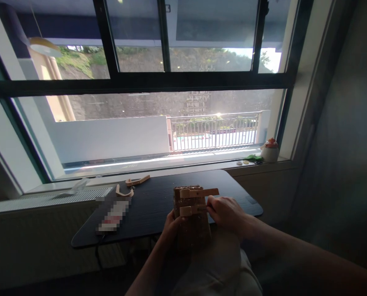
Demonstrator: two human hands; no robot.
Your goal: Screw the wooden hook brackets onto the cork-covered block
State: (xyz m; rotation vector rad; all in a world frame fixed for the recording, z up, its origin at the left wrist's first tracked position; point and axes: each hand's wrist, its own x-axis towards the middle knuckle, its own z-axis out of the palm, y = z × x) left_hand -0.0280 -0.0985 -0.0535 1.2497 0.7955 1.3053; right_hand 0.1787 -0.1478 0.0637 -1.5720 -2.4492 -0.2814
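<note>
A dark brown, rough-edged block (193, 234) stands tilted in front of me, above my lap at the table's near edge. My left hand (172, 225) is closed around its left side, thumb on the front face. Two tan leather-like straps lie across the block: an upper strap (202, 192) reaching past its right edge, and a lower strap (188, 211) with a loop-like band at its left end. At the right end of the lower strap, my right hand (225, 210) is closed in a pinch. Its fingertips partly hide what they grip.
On the dark table (152, 209), a curved tan strap (124, 192) and another tan strap (138, 181) lie at the back left, near a blurred-out item (114, 216). Behind are a radiator (87, 194) and a window sill holding a white pot (269, 153).
</note>
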